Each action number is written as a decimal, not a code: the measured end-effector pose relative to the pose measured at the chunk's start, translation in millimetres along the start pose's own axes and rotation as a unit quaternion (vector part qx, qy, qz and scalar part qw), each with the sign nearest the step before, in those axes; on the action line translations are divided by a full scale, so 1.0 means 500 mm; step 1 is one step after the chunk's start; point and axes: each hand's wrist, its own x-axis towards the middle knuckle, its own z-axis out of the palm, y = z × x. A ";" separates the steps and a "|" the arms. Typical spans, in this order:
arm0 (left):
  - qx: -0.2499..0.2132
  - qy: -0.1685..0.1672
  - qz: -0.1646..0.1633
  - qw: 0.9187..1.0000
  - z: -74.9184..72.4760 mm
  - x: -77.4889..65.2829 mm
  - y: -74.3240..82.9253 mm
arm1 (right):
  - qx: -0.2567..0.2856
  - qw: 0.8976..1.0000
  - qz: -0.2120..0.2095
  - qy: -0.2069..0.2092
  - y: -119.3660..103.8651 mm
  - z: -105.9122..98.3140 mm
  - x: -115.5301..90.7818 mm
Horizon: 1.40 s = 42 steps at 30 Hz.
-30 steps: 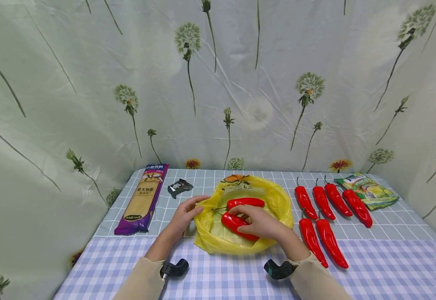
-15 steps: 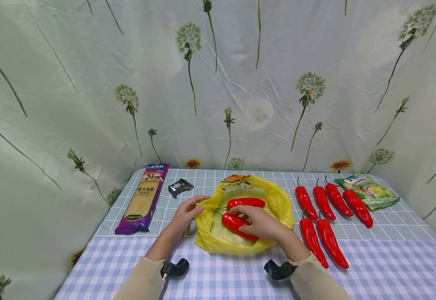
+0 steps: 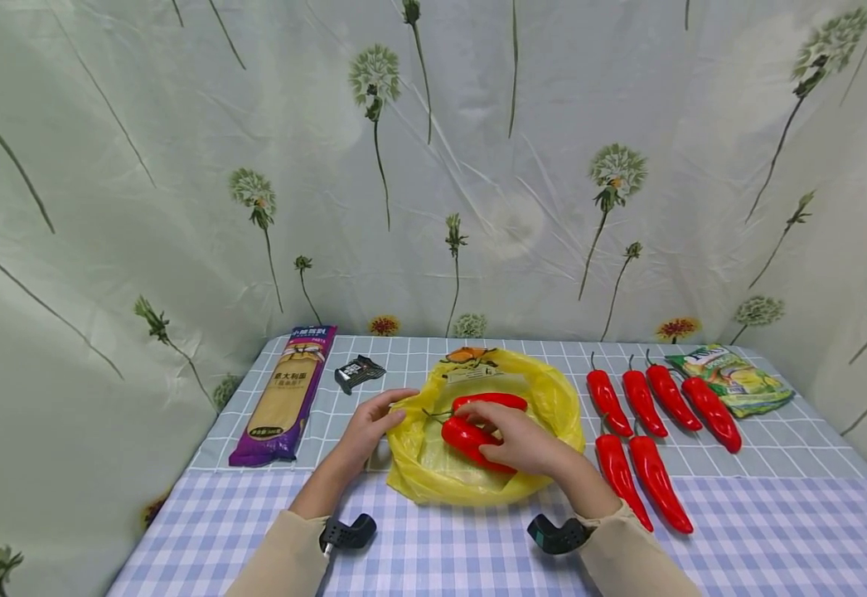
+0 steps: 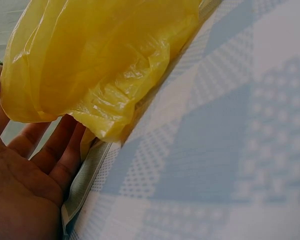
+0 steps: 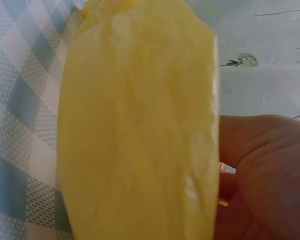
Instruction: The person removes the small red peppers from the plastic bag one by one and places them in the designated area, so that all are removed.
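Note:
A yellow plastic bag [image 3: 564, 406] lies with its mouth wide apart in the middle of the table. Inside are two red chili peppers. My right hand [image 3: 514, 439] reaches over the bag's near right rim and grips the nearer chili pepper [image 3: 460, 434] between thumb and fingers. The other chili pepper [image 3: 506, 400] lies just behind. Against the bag's left side rests my left hand [image 3: 362, 424]; in the left wrist view its fingers [image 4: 57, 145] extend loosely behind the plastic. The bag's wall [image 5: 135, 120] hides most of my right fingers in the right wrist view.
Several more red chili peppers [image 3: 653, 481] lie in two rows to the right, with a green snack bag [image 3: 739, 385] behind. A purple pasta packet [image 3: 284, 398] and a small black packet [image 3: 359, 373] lie on the left. A patterned curtain [image 3: 433, 166] hangs behind the table.
My right hand has shifted slightly upward and back, and the chili pepper in it has turned a little. My left hand and the bag are nearly unmoved.

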 end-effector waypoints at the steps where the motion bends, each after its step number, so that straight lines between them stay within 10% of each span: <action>1: 0.001 -0.001 0.000 1.000 0.000 0.000 0.000 | 0.000 1.000 -0.003 0.001 0.000 -0.001 -0.001; 21: -0.011 -0.008 0.020 1.000 -0.003 -0.001 0.002 | 0.007 0.991 -0.076 0.107 -0.009 -0.029 -0.002; 42: -0.006 -0.011 0.015 1.000 -0.003 0.001 -0.006 | 0.022 0.984 -0.060 0.164 -0.032 -0.069 -0.034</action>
